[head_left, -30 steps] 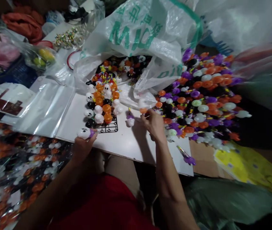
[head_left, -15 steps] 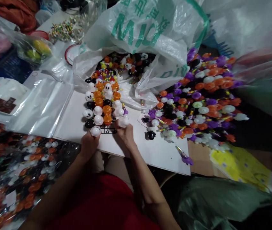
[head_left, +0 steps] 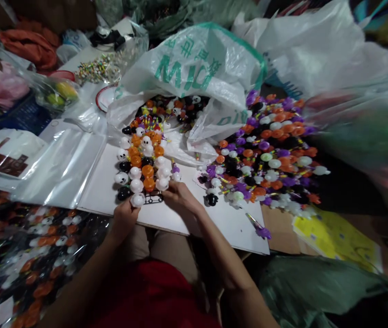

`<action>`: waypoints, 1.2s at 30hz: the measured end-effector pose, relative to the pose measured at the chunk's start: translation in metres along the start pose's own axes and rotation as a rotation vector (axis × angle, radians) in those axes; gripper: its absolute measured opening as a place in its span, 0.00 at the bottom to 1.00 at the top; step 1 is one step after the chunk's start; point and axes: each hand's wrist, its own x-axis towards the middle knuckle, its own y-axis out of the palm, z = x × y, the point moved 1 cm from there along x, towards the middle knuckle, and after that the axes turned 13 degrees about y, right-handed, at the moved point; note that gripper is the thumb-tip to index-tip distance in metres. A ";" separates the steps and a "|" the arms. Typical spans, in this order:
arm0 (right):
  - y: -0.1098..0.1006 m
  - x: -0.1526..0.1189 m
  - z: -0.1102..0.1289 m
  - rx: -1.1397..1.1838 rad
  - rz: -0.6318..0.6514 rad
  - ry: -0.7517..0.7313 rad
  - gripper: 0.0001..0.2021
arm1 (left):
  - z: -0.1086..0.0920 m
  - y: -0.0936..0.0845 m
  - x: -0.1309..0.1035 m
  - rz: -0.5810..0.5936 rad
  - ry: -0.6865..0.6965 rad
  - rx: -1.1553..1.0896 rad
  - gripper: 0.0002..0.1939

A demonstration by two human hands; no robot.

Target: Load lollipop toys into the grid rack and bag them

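My left hand [head_left: 125, 219] is closed at the table's front edge, its fingers around the lower side of a white ball-shaped topper [head_left: 137, 199]. My right hand [head_left: 180, 197] is closed beside a white topper [head_left: 162, 184] and the right end of a black rack [head_left: 153, 198]; what its fingers grip is hidden. Rows of toppers fill the rack: orange ones [head_left: 148, 183] in the middle, with black ones [head_left: 124, 193] and white ones with skull-like faces [head_left: 121, 178] at the left. Purple-topped sticks [head_left: 175, 169] lie just beyond my right hand.
A large pile of purple, orange, white and black topped sticks [head_left: 269, 157] spreads at right. One purple-topped stick [head_left: 262, 232] lies apart. Behind the rack stands a white plastic bag [head_left: 187, 68] with more toppers in its mouth. Clear sleeves [head_left: 64, 171] and bagged toppers [head_left: 48, 248] are at left.
My right hand has moved down from a white topper it held, and that topper now sits in line with the right-hand row. The camera view has tilted up somewhat.
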 end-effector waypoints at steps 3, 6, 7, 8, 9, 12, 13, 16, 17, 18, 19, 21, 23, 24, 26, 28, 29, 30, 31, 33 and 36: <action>-0.037 0.018 -0.007 -0.231 -0.048 -0.058 0.14 | 0.004 -0.001 -0.003 -0.010 0.006 -0.038 0.09; -0.059 0.045 -0.014 -0.466 -0.083 -0.121 0.16 | -0.003 -0.008 -0.003 -0.003 -0.025 -0.116 0.08; -0.064 0.049 -0.017 -0.497 -0.055 -0.154 0.14 | -0.006 -0.012 -0.005 -0.008 -0.047 -0.147 0.08; -0.066 0.048 -0.020 -0.496 -0.037 -0.181 0.13 | -0.009 -0.016 -0.007 -0.018 -0.073 -0.184 0.09; -0.068 0.042 -0.024 -0.461 -0.040 -0.198 0.12 | -0.010 -0.020 -0.009 -0.037 -0.110 -0.224 0.09; -0.057 -0.001 -0.028 -0.189 -0.165 -0.169 0.09 | -0.004 -0.031 -0.010 -0.168 -0.236 -0.325 0.15; -0.046 -0.019 -0.024 -0.062 -0.204 -0.144 0.08 | 0.000 -0.032 -0.006 -0.217 -0.242 -0.346 0.18; 0.006 -0.056 -0.003 0.284 -0.209 -0.034 0.08 | 0.011 -0.030 0.014 -0.245 -0.132 -0.379 0.19; 0.025 -0.060 0.005 0.359 -0.180 0.030 0.08 | 0.013 -0.029 0.020 -0.212 -0.105 -0.371 0.16; 0.043 -0.060 0.011 0.419 -0.166 0.106 0.09 | 0.014 -0.027 0.026 -0.168 -0.100 -0.348 0.14; 0.056 -0.057 0.015 0.464 -0.172 0.173 0.09 | 0.014 -0.026 0.030 -0.118 -0.107 -0.316 0.12; 0.072 -0.050 0.020 0.505 -0.210 0.226 0.10 | 0.012 -0.026 0.035 -0.020 -0.116 -0.242 0.08; 0.074 -0.045 0.021 0.458 -0.238 0.154 0.09 | 0.009 -0.027 0.035 0.046 -0.096 -0.182 0.05; 0.072 -0.044 0.022 0.399 -0.236 0.099 0.08 | 0.007 -0.028 0.035 0.065 -0.086 -0.162 0.04; 0.067 -0.046 0.023 0.255 -0.208 0.019 0.06 | 0.005 -0.030 0.034 0.084 -0.072 -0.147 0.05; 0.062 -0.049 0.023 0.154 -0.184 -0.012 0.07 | 0.004 -0.029 0.036 0.093 -0.054 -0.159 0.07; 0.060 -0.049 0.023 0.136 -0.182 -0.003 0.06 | 0.003 -0.029 0.038 0.094 -0.041 -0.171 0.07; 0.059 -0.049 0.023 0.137 -0.188 0.020 0.06 | 0.002 -0.027 0.041 0.091 -0.027 -0.183 0.08; 0.058 -0.049 0.022 0.154 -0.202 0.044 0.05 | 0.002 -0.025 0.043 0.087 -0.012 -0.196 0.08; 0.056 -0.049 0.020 0.201 -0.230 0.060 0.04 | 0.000 -0.019 0.047 0.077 0.019 -0.222 0.08; 0.054 -0.053 0.017 0.220 -0.281 0.040 0.07 | -0.001 -0.010 0.045 0.048 0.028 -0.231 0.08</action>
